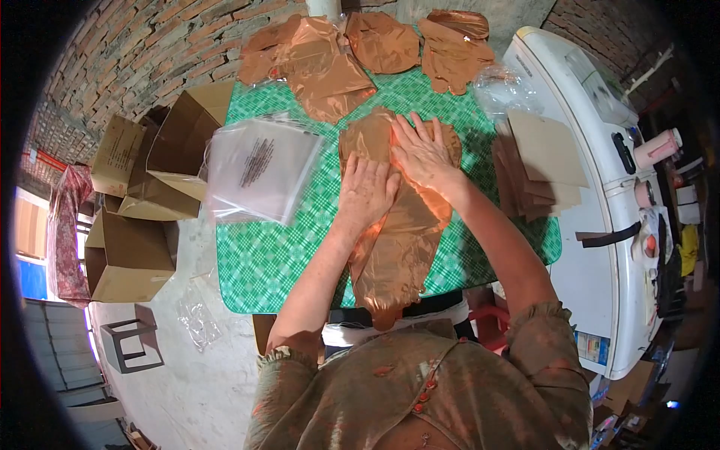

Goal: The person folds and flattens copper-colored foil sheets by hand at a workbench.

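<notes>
Both the left hand (366, 189) and the right hand (426, 154) lay flat on a copper-coloured foil (390, 277) in the head view, the left one's fingers straight and fairly close together, the right one's spread, neither gripping. From where I stood, the foil lay on the green table (259, 262), its long axis running from the far side toward the person, its narrow end poking past the near edge. The hands hid part of its wider far half. More copper pieces (326, 67) lined the far edge, with crumpled plastic (506, 90) beside them. Clear bags (292, 172) sat to the left, cards (551, 146) to the right. Boxes (131, 266) and a fridge (592, 247) flanked the table closely.
</notes>
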`<action>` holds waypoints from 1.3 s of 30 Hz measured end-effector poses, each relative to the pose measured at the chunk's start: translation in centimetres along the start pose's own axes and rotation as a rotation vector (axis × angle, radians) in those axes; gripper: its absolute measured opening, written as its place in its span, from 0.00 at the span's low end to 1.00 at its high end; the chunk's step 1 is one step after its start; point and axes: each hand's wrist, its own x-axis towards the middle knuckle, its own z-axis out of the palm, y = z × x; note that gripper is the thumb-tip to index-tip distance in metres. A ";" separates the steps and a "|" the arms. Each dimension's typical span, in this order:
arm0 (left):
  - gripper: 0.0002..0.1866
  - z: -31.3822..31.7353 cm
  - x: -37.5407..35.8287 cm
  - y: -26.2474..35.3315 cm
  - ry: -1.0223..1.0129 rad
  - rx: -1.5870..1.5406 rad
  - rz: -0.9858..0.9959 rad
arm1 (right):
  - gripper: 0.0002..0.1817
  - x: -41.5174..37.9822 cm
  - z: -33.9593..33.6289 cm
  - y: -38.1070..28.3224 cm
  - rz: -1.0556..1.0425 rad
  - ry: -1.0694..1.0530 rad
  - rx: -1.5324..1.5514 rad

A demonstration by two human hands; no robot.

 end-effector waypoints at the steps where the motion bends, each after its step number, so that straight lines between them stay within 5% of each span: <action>1: 0.22 0.1 0.0 0.0 0.033 -0.001 0.015 | 0.37 0.0 0.2 0.0 -0.004 0.028 0.016; 9: 0.23 -2.5 0.3 0.7 0.268 -0.045 -0.038 | 0.38 0.2 -0.5 -0.3 0.040 -0.074 -0.013; 12: 0.26 -6.2 0.7 1.8 0.132 -0.115 -0.147 | 0.38 0.0 0.0 0.0 0.006 -0.037 -0.075; 15: 0.30 -5.4 1.1 1.8 0.255 -0.009 0.088 | 0.37 -0.2 0.3 0.2 -0.024 -0.006 -0.101; 18: 0.31 -1.3 0.2 0.5 0.160 -0.023 0.094 | 0.37 0.0 0.6 0.2 -0.011 0.011 -0.061; 39: 0.32 -0.4 -0.9 0.0 0.012 0.036 -0.002 | 0.32 4.3 1.2 1.7 0.046 0.074 -0.074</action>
